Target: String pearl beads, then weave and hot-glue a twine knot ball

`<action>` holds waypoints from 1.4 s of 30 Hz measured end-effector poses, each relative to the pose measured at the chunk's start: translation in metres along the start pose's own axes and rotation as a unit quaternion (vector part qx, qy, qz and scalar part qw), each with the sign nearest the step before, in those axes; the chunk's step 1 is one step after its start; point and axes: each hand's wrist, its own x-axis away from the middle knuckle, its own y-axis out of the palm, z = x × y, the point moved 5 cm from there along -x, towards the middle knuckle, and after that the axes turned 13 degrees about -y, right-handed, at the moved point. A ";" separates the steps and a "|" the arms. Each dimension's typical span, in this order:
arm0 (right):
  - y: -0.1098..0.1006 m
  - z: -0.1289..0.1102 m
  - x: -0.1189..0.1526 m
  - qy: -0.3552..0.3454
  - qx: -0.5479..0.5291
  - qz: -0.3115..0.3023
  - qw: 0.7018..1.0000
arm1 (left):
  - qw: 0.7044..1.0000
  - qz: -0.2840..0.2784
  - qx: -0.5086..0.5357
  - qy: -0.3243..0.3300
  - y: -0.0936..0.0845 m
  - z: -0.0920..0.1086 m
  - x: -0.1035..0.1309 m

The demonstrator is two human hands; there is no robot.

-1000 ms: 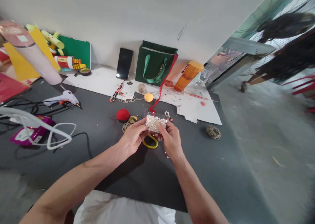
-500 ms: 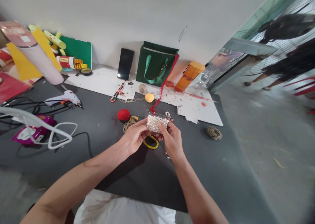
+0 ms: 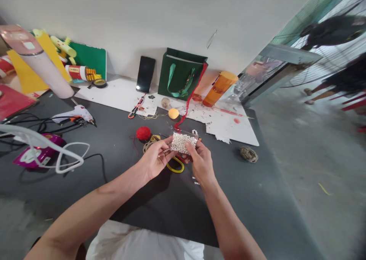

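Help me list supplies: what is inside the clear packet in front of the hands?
Pearly white beads show inside the clear packet. The right hand covers some; anything behind the front beads is hidden.

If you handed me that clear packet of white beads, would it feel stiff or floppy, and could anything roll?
The clear packet would probably be floppy, since it looks like thin, see-through film. Its contents may shift when tilted, as many small beads are massed inside. Being round, they would likely roll if spilled.
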 end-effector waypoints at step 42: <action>-0.001 0.003 -0.001 0.012 -0.019 -0.014 1.000 | 0.999 -0.022 -0.027 0.023 -0.001 -0.002 -0.006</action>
